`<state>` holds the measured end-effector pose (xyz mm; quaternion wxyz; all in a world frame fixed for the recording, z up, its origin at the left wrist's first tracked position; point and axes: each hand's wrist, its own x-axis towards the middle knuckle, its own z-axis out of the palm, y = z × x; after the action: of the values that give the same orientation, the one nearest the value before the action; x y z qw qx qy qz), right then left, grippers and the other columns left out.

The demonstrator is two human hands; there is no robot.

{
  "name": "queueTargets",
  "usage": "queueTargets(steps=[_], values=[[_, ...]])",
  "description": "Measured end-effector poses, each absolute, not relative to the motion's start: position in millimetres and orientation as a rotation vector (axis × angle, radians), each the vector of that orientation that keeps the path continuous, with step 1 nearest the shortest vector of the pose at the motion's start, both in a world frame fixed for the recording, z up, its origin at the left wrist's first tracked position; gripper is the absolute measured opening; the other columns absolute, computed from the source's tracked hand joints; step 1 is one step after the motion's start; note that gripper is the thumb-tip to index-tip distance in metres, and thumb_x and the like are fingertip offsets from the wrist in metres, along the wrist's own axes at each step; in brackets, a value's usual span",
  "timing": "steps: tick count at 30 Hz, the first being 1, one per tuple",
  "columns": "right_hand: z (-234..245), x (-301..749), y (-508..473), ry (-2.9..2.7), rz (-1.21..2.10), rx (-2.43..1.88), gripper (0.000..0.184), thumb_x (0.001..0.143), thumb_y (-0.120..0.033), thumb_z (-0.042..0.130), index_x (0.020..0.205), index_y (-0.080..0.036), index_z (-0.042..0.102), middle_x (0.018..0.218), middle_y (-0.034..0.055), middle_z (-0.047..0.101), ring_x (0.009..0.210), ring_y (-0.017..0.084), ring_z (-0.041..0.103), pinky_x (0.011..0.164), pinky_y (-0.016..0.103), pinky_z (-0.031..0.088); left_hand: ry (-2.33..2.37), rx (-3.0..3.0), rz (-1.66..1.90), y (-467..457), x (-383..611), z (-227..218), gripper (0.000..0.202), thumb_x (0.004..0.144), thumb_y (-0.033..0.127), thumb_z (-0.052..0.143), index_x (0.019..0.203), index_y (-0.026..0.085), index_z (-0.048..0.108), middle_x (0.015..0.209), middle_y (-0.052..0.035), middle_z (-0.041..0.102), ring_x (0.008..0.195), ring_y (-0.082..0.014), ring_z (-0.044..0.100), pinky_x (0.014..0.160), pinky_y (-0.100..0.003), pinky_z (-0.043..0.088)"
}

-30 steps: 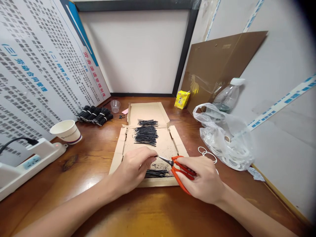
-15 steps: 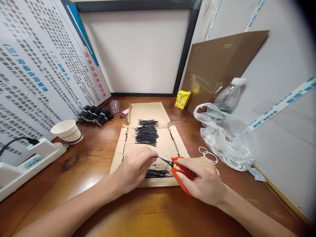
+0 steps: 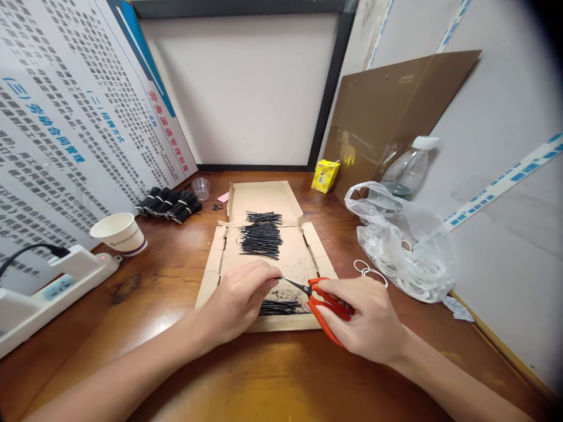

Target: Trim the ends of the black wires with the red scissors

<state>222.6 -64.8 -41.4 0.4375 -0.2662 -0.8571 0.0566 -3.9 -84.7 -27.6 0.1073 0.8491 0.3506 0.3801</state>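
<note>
My right hand (image 3: 363,319) grips red-handled scissors (image 3: 323,313), fingers in the loops. The narrow blades lie close together and point left, at the fingertips of my left hand (image 3: 246,296). Thumb and forefinger of that hand are pinched; a tiny dark end shows there, too small to name. Both hands hover over an unfolded cardboard box (image 3: 294,272). Below them a pile of thin black sticks (image 3: 281,308) lies along the near edge, partly hidden by my left hand. Farther back on the cardboard rests a larger pile of black sticks (image 3: 261,240), with dark crumbs scattered around.
At left stand a paper cup (image 3: 118,234), a power strip (image 3: 65,293), tied black bundles (image 3: 169,205) and a clear plastic cup (image 3: 201,189). On the right are a plastic bag (image 3: 404,258), white rubber bands (image 3: 372,272), a bottle (image 3: 409,167) and a yellow box (image 3: 325,176).
The scissors and my right hand have shifted very slightly to the right. My left hand keeps its pinch in nearly the same place.
</note>
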Motion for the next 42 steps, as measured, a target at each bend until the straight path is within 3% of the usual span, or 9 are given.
queueTargets(steps=[18,42], values=[[-44.0,223.9,-61.5,-2.155,0.15,-0.648,0.005,0.08,-0.014,0.058,0.077,-0.014,0.063,0.065,0.0018,0.068,0.046,0.009,0.056,0.045,0.022,0.034,1.019,2.526,1.107,-83.6,-3.1,-25.1,0.018,0.096,0.008,0.039,0.097,0.012,0.056,0.079,-0.0061,0.058,0.071,-0.0132,0.051,0.063,-0.025,0.043],[-44.6,223.8,-62.1,-2.142,0.149,-0.641,0.007,0.079,-0.015,0.059,0.073,-0.014,0.061,0.058,0.0011,0.065,0.042,0.008,0.051,0.045,0.022,0.034,0.996,2.47,1.112,-85.9,-4.3,-30.1,0.015,0.095,0.007,0.043,0.101,0.011,0.056,0.085,-0.0063,0.061,0.076,-0.013,0.054,0.069,-0.024,0.044]])
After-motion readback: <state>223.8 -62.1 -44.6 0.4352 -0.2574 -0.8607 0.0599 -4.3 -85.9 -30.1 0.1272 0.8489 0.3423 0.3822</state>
